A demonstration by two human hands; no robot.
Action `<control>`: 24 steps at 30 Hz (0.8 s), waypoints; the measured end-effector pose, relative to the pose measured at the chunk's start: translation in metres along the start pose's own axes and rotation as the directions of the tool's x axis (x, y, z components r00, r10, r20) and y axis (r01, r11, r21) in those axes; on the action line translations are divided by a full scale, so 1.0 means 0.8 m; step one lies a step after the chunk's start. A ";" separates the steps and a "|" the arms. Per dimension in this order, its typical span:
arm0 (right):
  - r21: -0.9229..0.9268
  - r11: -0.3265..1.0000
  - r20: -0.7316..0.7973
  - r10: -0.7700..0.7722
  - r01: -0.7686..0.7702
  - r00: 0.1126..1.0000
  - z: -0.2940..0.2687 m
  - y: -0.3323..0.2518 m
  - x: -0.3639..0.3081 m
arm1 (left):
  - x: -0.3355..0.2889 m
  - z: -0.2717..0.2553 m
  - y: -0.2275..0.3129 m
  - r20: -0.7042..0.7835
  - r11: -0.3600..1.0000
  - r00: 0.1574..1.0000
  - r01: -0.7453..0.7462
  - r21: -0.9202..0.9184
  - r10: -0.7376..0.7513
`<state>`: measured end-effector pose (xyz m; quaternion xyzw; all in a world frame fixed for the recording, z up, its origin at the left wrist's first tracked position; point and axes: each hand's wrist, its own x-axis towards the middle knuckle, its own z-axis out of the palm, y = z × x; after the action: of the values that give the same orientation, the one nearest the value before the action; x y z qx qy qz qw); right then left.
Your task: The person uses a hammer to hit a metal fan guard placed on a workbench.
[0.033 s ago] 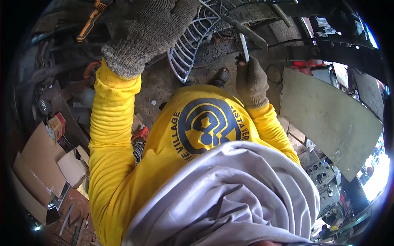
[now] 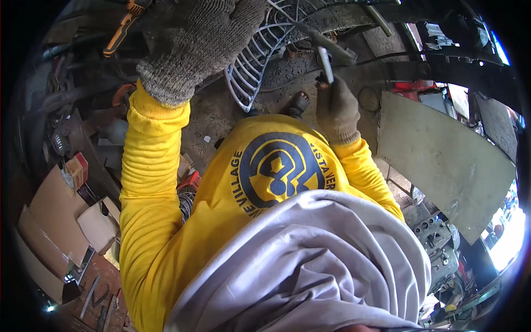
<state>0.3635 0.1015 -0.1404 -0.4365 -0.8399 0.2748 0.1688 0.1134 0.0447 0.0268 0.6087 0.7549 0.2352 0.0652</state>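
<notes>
My left hand (image 2: 204, 47), in a grey knitted glove, rests at the top edge over a curved metal grille (image 2: 251, 72) with many thin bars. The grille's left edge runs beneath the glove, and the fingertips are partly hidden. In my right hand (image 2: 338, 110), also gloved, is a hammer (image 2: 326, 63) with a light metal handle and a long, narrow dark head. The fingers wrap round the handle. The hammer head sits just right of the grille's upper part, at a slant.
An orange and black tool (image 2: 123, 30) lies at the upper left. Cardboard boxes (image 2: 58, 216) fill the lower left. A large flat board (image 2: 442, 160) leans at the right, with a metal engine-like part (image 2: 437, 243) below it. A dark frame bar (image 2: 426, 72) crosses the upper right.
The hammer head has tilted and shifted slightly downward, and its handle looks shorter in view. My right hand has moved a little to the left. My left hand and the grille stay in place.
</notes>
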 end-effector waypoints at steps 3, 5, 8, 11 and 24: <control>-0.042 0.999 0.035 -0.030 0.031 0.999 0.001 -0.002 0.004 | -0.010 0.004 0.000 -0.096 0.990 0.993 -0.063 0.126 0.076; 0.041 0.997 0.011 -0.071 0.070 0.997 -0.002 -0.002 0.002 | -0.013 0.015 -0.002 -0.178 0.987 0.973 -0.135 0.086 0.149; 0.122 0.972 -0.165 -0.182 0.203 0.969 -0.010 -0.008 -0.004 | -0.015 0.020 -0.005 -0.180 0.984 0.967 -0.175 0.046 0.180; -0.058 0.983 -0.066 -0.181 0.177 0.981 0.013 0.017 0.000 | -0.012 0.020 -0.002 -0.146 0.986 0.980 -0.150 -0.073 0.138; 0.033 0.993 -0.075 -0.106 0.109 0.991 0.001 0.009 -0.002 | -0.015 0.026 -0.005 -0.158 0.972 0.960 -0.216 0.097 0.229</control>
<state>0.3686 0.1035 -0.1459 -0.3971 -0.8502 0.2648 0.2222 0.1212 0.0383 0.0047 0.6698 0.6931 0.2616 -0.0496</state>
